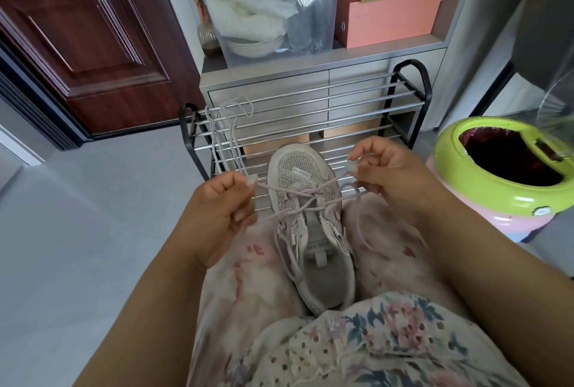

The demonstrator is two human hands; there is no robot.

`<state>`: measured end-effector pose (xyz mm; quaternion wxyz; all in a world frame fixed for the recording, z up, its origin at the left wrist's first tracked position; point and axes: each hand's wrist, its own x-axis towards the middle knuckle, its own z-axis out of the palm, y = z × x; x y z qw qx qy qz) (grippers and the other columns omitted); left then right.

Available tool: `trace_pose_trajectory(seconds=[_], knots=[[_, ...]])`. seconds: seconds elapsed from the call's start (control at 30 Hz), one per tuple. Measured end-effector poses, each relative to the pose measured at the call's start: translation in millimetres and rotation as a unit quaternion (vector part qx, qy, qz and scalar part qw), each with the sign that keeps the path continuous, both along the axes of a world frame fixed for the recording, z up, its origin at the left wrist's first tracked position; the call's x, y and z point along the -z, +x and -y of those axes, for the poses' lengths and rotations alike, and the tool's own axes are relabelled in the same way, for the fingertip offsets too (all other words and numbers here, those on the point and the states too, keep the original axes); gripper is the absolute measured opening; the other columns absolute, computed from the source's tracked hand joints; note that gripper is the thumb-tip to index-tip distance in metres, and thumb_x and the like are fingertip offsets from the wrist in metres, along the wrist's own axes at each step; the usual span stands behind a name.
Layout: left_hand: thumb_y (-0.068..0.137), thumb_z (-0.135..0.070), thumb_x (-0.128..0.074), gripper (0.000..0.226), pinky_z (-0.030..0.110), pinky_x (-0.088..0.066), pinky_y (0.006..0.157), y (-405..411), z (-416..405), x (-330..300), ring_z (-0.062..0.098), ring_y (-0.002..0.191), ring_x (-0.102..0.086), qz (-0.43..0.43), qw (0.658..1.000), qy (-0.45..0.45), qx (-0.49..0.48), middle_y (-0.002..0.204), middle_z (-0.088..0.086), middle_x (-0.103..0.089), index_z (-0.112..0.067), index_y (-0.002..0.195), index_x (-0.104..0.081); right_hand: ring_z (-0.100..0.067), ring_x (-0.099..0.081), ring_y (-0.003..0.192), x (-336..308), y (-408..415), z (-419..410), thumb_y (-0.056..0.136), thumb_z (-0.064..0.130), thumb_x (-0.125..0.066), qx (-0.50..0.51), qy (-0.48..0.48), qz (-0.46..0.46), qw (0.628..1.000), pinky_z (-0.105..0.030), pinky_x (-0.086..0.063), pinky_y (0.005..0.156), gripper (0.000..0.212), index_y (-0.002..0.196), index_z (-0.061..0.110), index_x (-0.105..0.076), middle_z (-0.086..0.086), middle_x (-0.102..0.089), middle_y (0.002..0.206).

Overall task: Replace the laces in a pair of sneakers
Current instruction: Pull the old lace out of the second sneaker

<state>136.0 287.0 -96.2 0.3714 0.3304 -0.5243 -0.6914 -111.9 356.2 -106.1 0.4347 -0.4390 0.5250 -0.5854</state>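
Pale lilac lace [281, 190] pinched taut by left hand [217, 211] and right hand [391, 172], each grip clamped; sneaker [310, 225] wedged between knees for steadiness.

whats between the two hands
In the head view, the sneaker's toe, with lace strands running from it to the left hand and right hand.

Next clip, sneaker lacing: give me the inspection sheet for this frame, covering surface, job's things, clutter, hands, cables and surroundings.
Surface: person's lap, floral fabric; grey floor around.
Job's things: one sneaker on the lap, toe pointing away; pale lace crossed through its eyelets; a second lace draped over the shoe rack.
Clutter: nothing seen on the lap.
Hands: left hand and right hand each pinch a lace end.
Cables: nothing seen.
Surroundings: wooden door, clear storage bin, pink boxes, green-rimmed trash can.
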Motion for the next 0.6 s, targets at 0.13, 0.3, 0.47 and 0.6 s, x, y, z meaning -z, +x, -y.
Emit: trace_pose_trajectory(seconds=[0.13, 0.3, 0.47, 0.6], knots=[[0.086, -0.016, -0.066, 0.018, 0.023, -0.036, 0.046, 11.8, 6.5, -9.8, 0.010, 0.043, -0.034, 0.200, 0.970, -0.122, -0.068, 0.051, 0.001, -0.041, -0.001, 0.079, -0.060, -0.010, -0.037, 0.046, -6.3, -8.9, -0.7, 0.078, -0.003, -0.069, 0.033, -0.001, -0.117, 0.993, -0.020, -0.038, 0.049, 0.026, 0.078, 0.021, -0.059, 0.000, -0.045, 0.052], [0.085, -0.019, -0.068, 0.011, 0.022, -0.042, 0.049, 21.7, 4.8, -14.2, 0.010, 0.048, -0.040, 0.266, 0.948, -0.170, -0.026, 0.055, 0.001, -0.045, -0.008, 0.082, -0.066, -0.008, -0.037, 0.039, -5.2, -5.3, -1.2, 0.081, -0.009, -0.061, -0.031, -0.017, 0.016, 0.999, -0.020, -0.038, 0.040, 0.024, 0.079, 0.014, -0.057, 0.002, -0.042, 0.053], [0.082, -0.030, -0.068, 0.015, 0.024, -0.042, 0.057, 29.6, 6.4, -15.8, 0.007, 0.053, -0.046, 0.314, 0.927, -0.203, -0.021, 0.062, 0.005, -0.058, -0.017, 0.077, -0.073, -0.013, -0.044, 0.057, -10.7, -24.4, -3.0, 0.077, 0.007, -0.075, 0.014, 0.001, -0.271, 0.962, -0.027, -0.040, 0.058, 0.021, 0.073, 0.023, -0.061, -0.004, -0.052, 0.063], [0.084, -0.035, -0.065, 0.025, 0.023, -0.042, 0.060, 26.1, 7.4, -12.2, 0.018, 0.063, -0.057, 0.378, 0.886, -0.268, -0.006, 0.074, 0.012, -0.065, -0.013, 0.075, -0.074, -0.007, -0.044, 0.056, -11.8, -33.5, -5.5, 0.077, 0.011, -0.075, 0.036, -0.003, -0.261, 0.965, -0.018, -0.040, 0.055, 0.014, 0.073, 0.018, -0.063, -0.002, -0.053, 0.064]])
